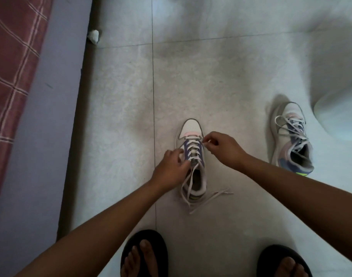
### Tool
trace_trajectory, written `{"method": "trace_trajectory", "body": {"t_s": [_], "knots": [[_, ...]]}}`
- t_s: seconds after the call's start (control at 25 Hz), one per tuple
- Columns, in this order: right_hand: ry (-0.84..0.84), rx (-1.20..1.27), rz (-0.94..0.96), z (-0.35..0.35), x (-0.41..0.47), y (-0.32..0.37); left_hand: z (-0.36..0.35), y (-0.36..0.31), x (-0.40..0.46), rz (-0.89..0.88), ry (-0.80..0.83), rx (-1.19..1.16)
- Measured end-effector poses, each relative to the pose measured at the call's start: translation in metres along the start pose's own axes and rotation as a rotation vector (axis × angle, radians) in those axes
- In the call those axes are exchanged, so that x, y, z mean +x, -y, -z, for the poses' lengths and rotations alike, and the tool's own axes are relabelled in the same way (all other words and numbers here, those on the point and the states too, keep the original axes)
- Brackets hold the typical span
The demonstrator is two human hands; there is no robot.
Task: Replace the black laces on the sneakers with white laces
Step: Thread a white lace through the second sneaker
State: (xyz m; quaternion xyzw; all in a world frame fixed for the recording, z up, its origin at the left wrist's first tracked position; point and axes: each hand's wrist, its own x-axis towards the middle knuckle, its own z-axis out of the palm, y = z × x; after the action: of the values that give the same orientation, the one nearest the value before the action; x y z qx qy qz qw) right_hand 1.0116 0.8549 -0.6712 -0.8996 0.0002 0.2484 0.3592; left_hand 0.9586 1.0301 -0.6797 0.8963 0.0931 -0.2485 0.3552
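Feet: two black sandals (144,254) at the near edge, toes towards the work; person bends over the floor (119,100).
Near sneaker (191,156): stands between the hands, toe pointing far, so the eyelet rows face up for threading.
White lace (192,144): crossed through the far eyelets; loose ends (213,196) trail over the heel onto the floor.
Left hand (172,166): fingers curled, pinching the lace at the near eyelets, likely steadying the shoe too.
Right hand (221,146): pinches a lace strand at the far right eyelets, probably drawing slack.
Second sneaker (291,136): well apart on the right, white-laced, untied.
Black laces: none visible.
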Motion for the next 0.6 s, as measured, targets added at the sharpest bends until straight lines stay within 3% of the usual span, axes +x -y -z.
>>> {"method": "trace_trajectory", "body": {"t_s": [0.12,0.32,0.48,0.6], "knots": [[-0.012,0.027,-0.02,-0.012,0.015,0.007,0.013,-0.013,0.029,-0.135,-0.143,0.064],[-0.047,-0.215,0.042,-0.015,0.022,0.017,0.014,-0.023,0.052,-0.278,-0.099,0.252],[-0.01,-0.521,0.045,-0.025,0.028,0.033,0.013,-0.033,0.06,-0.399,-0.071,0.607],[0.05,-0.565,0.055,-0.024,0.032,0.035,0.012,-0.043,0.064,-0.386,-0.041,0.663]]}}
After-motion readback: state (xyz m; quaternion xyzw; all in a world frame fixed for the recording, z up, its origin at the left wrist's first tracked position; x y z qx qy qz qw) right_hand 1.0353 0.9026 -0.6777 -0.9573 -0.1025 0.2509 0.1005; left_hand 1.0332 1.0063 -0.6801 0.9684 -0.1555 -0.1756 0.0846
